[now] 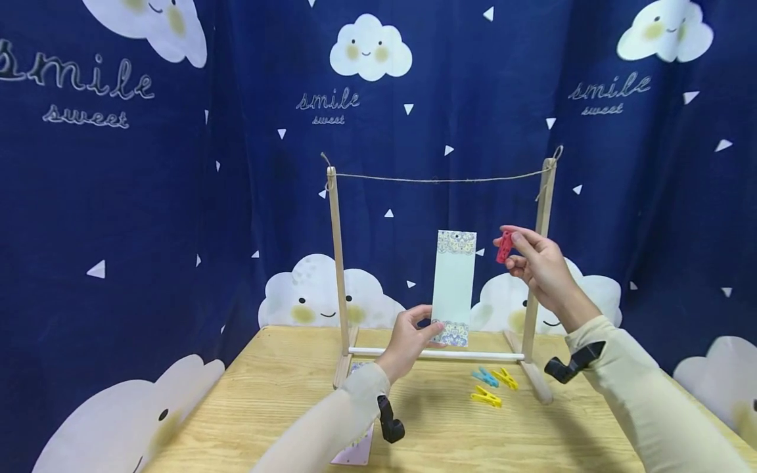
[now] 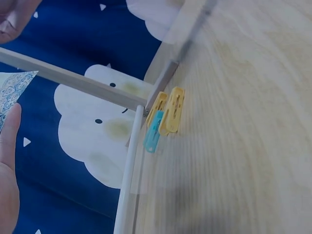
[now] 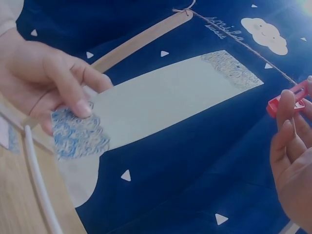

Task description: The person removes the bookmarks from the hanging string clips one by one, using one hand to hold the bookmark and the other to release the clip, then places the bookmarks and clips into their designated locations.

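Note:
My left hand [image 1: 409,338] pinches the lower end of a pale green bookmark-like card [image 1: 454,282], thumb in front. The card stands nearly upright below the string, with patterned bands at both ends and a small hole near the top. In the right wrist view, its blue-patterned lower end [image 3: 78,131] lies under the thumb. To the right of the card, my right hand [image 1: 541,266] holds a red clothespin [image 1: 504,247] between thumb and fingers. The clothespin is apart from both the card and the string [image 1: 437,180].
A wooden frame [image 1: 338,263] carries the string between two posts, with a white bar [image 1: 473,355] low down. Two yellow clothespins [image 1: 487,396] and a blue one [image 1: 485,376] lie on the table [image 1: 284,394]. Another patterned card [image 1: 357,453] lies partly beneath my left forearm.

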A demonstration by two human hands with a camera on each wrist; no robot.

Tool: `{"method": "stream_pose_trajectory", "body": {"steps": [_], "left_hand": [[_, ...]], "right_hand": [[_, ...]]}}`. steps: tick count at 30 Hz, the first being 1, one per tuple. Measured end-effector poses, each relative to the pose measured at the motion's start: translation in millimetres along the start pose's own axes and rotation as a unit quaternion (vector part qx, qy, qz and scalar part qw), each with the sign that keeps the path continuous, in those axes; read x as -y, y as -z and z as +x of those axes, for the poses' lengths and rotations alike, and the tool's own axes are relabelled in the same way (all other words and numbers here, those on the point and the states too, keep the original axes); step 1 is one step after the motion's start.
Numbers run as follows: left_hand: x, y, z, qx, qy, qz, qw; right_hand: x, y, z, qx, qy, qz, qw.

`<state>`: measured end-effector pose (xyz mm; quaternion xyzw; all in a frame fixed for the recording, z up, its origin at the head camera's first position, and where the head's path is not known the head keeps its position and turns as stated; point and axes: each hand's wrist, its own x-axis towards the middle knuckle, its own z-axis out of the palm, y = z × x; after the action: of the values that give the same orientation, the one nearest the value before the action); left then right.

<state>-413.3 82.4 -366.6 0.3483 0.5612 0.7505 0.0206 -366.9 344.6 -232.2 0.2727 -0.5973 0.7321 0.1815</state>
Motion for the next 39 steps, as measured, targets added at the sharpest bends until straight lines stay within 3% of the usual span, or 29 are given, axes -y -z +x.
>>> {"method": "stream_pose_trajectory", "body": {"steps": [10,18,39], "left_hand": [[-7.1,5.7,-19.4,0.000,0.005,0.001,1.0000],[-5.3,11.1,-46.3,-0.018,0.046,-0.005,0.9988],[-9.1,35.0,-83.8,-0.041,0.051,0.004,0.9978]], "right_hand": [[-18.2,-5.3,-20.1,0.026,-0.029,-0.055,0.9978],[-33.9,-2.9,-37.8,0.029,-0.041,-0.091,0.9946],[-65.6,1.5,-69.9,0.025,-0.066,-0.090,0.9934]]}}
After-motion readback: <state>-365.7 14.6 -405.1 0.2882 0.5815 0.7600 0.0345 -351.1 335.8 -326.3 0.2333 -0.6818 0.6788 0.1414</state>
